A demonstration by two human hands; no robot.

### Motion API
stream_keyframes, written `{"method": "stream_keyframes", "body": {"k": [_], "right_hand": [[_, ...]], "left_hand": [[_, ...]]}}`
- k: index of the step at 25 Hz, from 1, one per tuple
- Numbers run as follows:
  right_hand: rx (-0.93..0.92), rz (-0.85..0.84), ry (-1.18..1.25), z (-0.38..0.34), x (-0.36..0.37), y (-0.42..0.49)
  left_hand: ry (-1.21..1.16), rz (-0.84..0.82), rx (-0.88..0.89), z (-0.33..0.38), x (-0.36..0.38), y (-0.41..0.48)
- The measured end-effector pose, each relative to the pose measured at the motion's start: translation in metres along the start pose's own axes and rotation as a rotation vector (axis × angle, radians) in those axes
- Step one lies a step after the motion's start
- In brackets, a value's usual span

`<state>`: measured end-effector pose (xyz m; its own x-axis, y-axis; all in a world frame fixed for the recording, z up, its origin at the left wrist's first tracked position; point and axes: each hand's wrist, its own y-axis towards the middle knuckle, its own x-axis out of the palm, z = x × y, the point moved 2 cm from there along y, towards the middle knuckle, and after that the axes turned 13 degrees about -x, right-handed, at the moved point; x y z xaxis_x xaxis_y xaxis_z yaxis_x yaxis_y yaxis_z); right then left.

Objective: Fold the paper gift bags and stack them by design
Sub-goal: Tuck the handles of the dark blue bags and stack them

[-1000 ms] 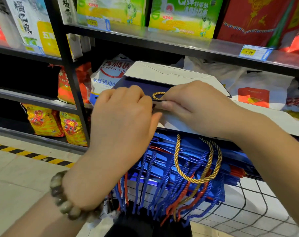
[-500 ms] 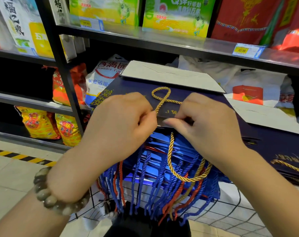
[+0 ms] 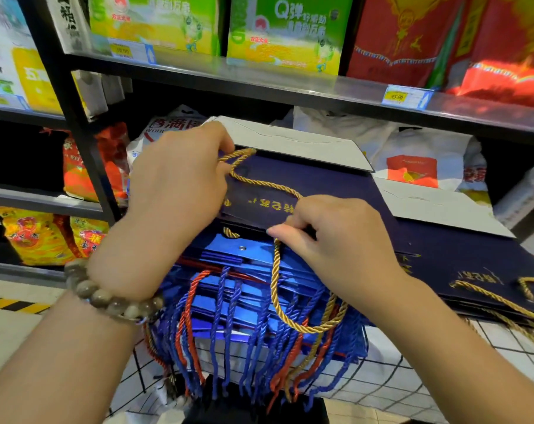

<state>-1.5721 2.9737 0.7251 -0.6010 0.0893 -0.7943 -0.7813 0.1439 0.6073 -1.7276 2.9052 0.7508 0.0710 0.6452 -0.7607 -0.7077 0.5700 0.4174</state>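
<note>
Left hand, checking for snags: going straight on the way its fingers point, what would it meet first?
Probably the grey flap of the navy bag, just beyond the gold cord the left hand pinches; depth is unclear.

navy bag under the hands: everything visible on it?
The navy bag lies folded flat: matte dark paper, gold lettering, grey base flap at its far end. It rests on a stack of shiny blue bags. A gold cord handle runs across its face, pinched by the left hand and right hand; another gold loop hangs off the near edge.
</note>
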Motion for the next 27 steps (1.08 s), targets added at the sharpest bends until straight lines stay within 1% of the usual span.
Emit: {"method": "stream_keyframes", "body": {"k": [1,2,3,4,5,6,7,8,9,10,11,12,13,15,17,19,21,24,27], "right_hand": [[0.012,-0.043,0.023,0.001,-0.003,0.000],[0.047,-0.077,0.070,0.004,-0.008,0.001],[0.108,-0.074,0.141,0.008,-0.015,0.004],[0.180,-0.018,0.184,0.016,-0.023,0.008],[0.253,0.059,0.151,0.029,-0.030,0.012],[0.327,0.095,0.051,0.044,-0.037,0.016],[0.406,0.054,-0.071,0.064,-0.040,0.018],[0.491,-0.036,-0.177,0.083,-0.040,0.018],[0.567,-0.158,-0.249,0.100,-0.037,0.015],[0.619,-0.285,-0.283,0.113,-0.032,0.010],[0.662,-0.391,-0.279,0.123,-0.026,0.004],[0.696,-0.462,-0.262,0.130,-0.020,0.000],[0.717,-0.492,-0.237,0.133,-0.015,-0.003],[0.733,-0.432,-0.176,0.138,-0.011,-0.005],[0.730,-0.307,-0.106,0.138,-0.015,-0.005],[0.694,-0.209,-0.048,0.142,-0.028,-0.009],[0.673,-0.136,-0.019,0.149,-0.053,-0.017],[0.685,-0.046,0.014,0.168,-0.098,-0.035],[0.801,-0.019,0.037,0.199,-0.140,-0.071]], "left_hand": [[-0.043,-0.090,-0.001,-0.004,-0.001,0.002],[-0.094,-0.218,0.021,-0.005,-0.002,0.003],[-0.138,-0.323,0.046,-0.006,-0.004,0.003],[-0.176,-0.358,0.050,-0.008,-0.009,0.005],[-0.185,-0.326,0.035,-0.011,-0.013,0.010],[-0.148,-0.252,0.014,-0.016,-0.017,0.017],[-0.047,-0.178,-0.004,-0.021,-0.019,0.027],[0.092,-0.150,-0.025,-0.027,-0.018,0.037],[0.231,-0.170,-0.038,-0.032,-0.015,0.046],[0.338,-0.225,-0.046,-0.036,-0.009,0.053],[0.383,-0.276,-0.055,-0.038,-0.003,0.058],[0.388,-0.305,-0.065,-0.039,0.003,0.062],[0.374,-0.316,-0.074,-0.039,0.007,0.066],[0.288,-0.342,-0.106,-0.037,0.012,0.072],[0.108,-0.405,-0.159,-0.035,0.014,0.076],[-0.069,-0.452,-0.149,-0.027,0.010,0.080],[-0.181,-0.523,-0.065,-0.005,0.000,0.080],[-0.213,-0.629,0.121,0.049,-0.003,0.079],[-0.228,-0.657,0.300,0.113,0.020,0.072]]}}
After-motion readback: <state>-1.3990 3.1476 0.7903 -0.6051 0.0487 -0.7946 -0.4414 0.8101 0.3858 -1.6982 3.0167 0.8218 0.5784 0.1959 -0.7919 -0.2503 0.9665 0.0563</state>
